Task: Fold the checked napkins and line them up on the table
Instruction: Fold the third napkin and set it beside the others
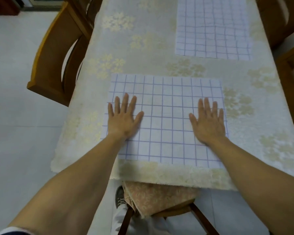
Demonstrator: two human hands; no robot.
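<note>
A white napkin with a purple check (166, 116) lies spread flat near the table's front edge. My left hand (124, 117) presses flat on its left side, fingers straight and spread. On the right side of the same napkin my right hand (209, 121) lies flat in the same way. A second checked napkin (212, 26) lies flat at the far right of the table, apart from both hands.
The table (143, 53) wears a pale cloth with a cream flower pattern. A wooden chair (58, 53) stands at the left, more chairs at the right edge (292, 65). A cushioned stool (159, 199) sits below the front edge, beside my shoe.
</note>
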